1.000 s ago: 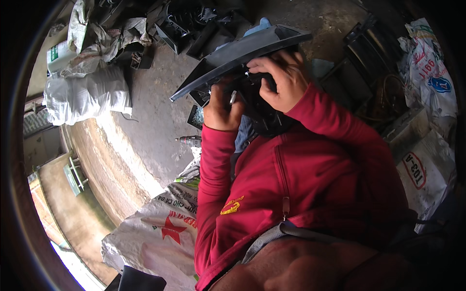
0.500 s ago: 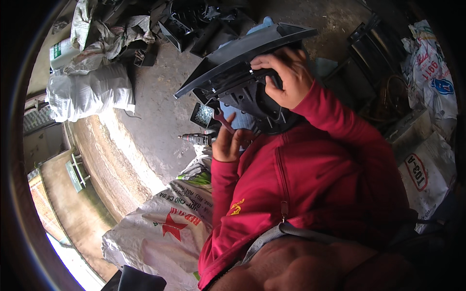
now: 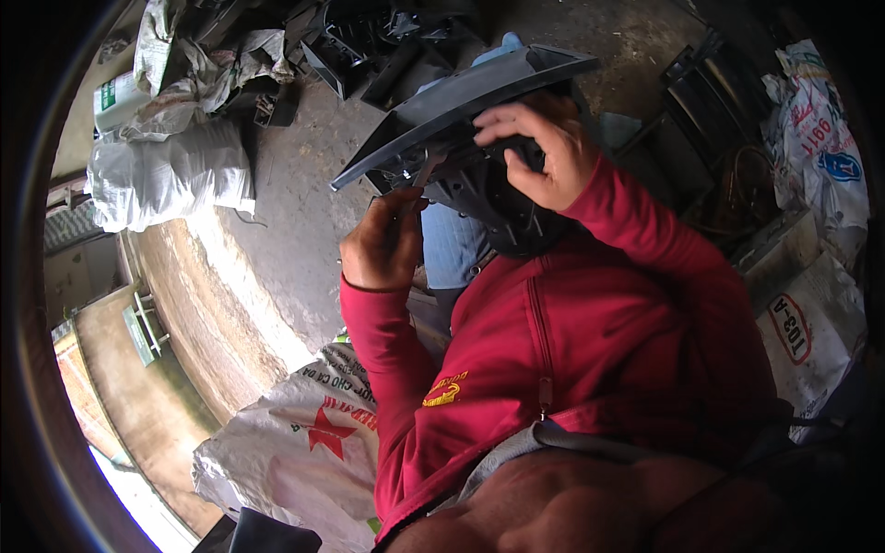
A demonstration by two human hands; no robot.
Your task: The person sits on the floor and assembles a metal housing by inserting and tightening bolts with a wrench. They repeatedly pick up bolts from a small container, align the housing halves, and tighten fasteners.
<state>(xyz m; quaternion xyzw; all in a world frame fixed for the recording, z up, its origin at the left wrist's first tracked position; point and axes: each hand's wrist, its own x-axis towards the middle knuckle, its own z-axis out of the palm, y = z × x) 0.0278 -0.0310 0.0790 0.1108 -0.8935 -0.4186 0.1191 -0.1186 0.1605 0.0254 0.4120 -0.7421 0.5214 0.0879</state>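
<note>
My left hand (image 3: 381, 241) grasps the wrench (image 3: 428, 169), now raised to the black panel (image 3: 479, 95), in working reach; my right hand (image 3: 551, 152) looks released.

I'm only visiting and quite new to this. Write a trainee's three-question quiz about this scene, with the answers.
1. Which hand holds the wrench?
2. True or false: the white sack with a red star lies to the person's right.
3. The wrench's far end is at: (a) the floor, (b) the black housing, (c) the jacket zip.

Key: 1. The left hand. 2. False; it lies to the left. 3. b.
</note>
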